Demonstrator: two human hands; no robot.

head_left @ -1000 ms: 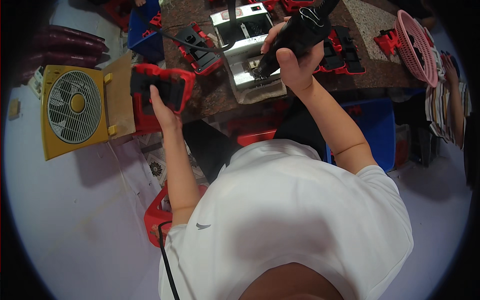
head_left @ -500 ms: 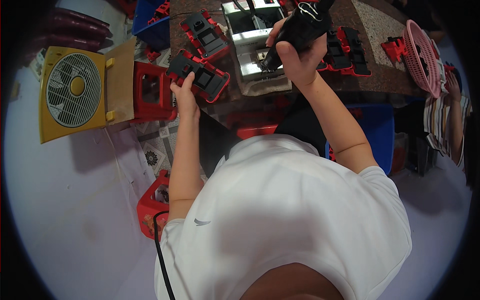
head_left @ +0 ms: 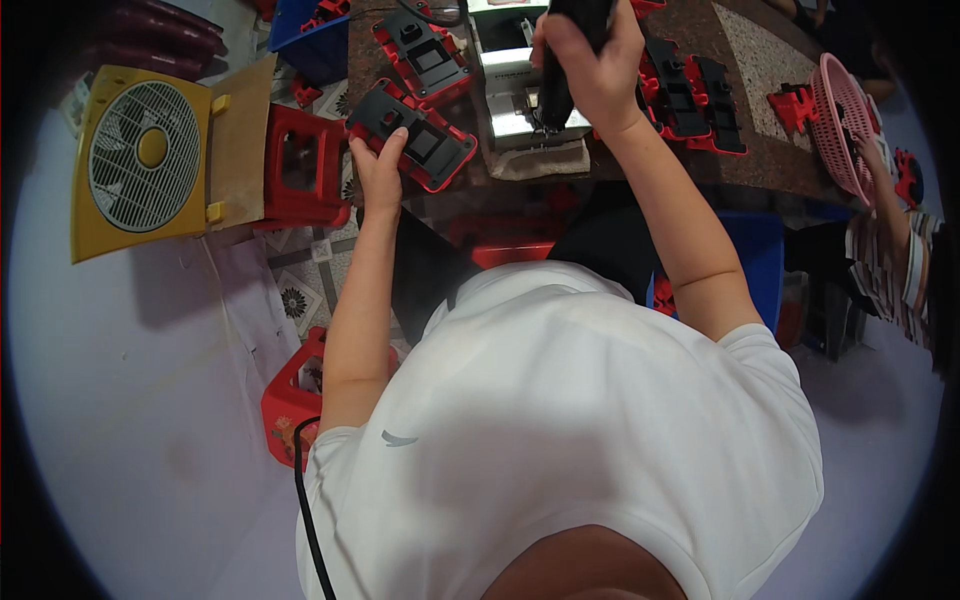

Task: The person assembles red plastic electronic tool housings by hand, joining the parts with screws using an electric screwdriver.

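Note:
My left hand (head_left: 380,172) grips the near edge of a black plastic housing with red corners (head_left: 432,147), thumb on top. The housing hangs partly over the front edge of the table. A second such housing (head_left: 428,62) lies just beyond it. My right hand (head_left: 612,85) is wrapped around a black handheld power tool (head_left: 566,60), which looks like an electric screwdriver. Its lower end points down at the front of a silver metal box (head_left: 508,112); whether the tip touches anything is hard to see.
More black and red housings (head_left: 680,100) lie right of the metal box. A pink basket (head_left: 838,125) and red parts (head_left: 795,108) are at the far right, where another person's hand (head_left: 870,160) reaches in. A yellow fan (head_left: 150,150), red stool (head_left: 300,165) and blue bin (head_left: 310,55) stand left.
The power tool has swung more upright in my right hand. My left hand still holds the housing, and the whole view has shifted slightly.

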